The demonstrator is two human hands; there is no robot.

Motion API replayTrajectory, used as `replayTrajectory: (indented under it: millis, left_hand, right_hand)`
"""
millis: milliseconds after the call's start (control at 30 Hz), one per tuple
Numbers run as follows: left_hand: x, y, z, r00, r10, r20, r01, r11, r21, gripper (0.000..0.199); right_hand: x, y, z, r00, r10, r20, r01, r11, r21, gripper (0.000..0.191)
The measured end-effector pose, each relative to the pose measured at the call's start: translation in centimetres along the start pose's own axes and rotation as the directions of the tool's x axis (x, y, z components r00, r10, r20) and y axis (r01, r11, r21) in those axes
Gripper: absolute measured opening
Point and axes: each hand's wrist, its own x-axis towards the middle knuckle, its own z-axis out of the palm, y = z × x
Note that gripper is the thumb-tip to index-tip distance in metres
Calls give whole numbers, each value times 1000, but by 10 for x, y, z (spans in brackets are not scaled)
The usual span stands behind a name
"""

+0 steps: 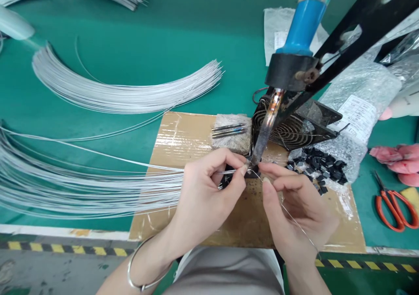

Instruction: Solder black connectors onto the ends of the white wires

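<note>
My left hand (209,194) pinches the end of a thin white wire (131,159) between thumb and forefinger, right at the hot tip of a soldering iron (265,131). The iron hangs tip-down in a black metal stand (347,42). From the other side my right hand (294,212) is closed on a thin strand of solder wire (299,225), whose end meets the tip near my left fingertips. Many loose white wires (98,194) run beneath my left hand. The exact joint at the tip is too small to make out.
A cardboard sheet (183,133) lies under my hands. Small black parts (322,164) are heaped on the right beside a fan (294,125) and bubble wrap (373,85). Orange-handled scissors (394,207) lie far right. A wire bundle (131,96) lies behind on the green mat.
</note>
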Motion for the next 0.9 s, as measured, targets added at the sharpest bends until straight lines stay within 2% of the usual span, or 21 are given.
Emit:
replayTrajectory:
  millis: [367,900]
  left_hand:
    - [0,2,-1,1000,-21,-5,21,999,-28,14]
    - [-1,3,-1,1000,-25,5,25,1000,11,14]
  right_hand:
    - [2,-3,1,1000,8,7,-8,999,45,20]
    - [2,-2,2,1000,-1,-22,1,1000,-16,17]
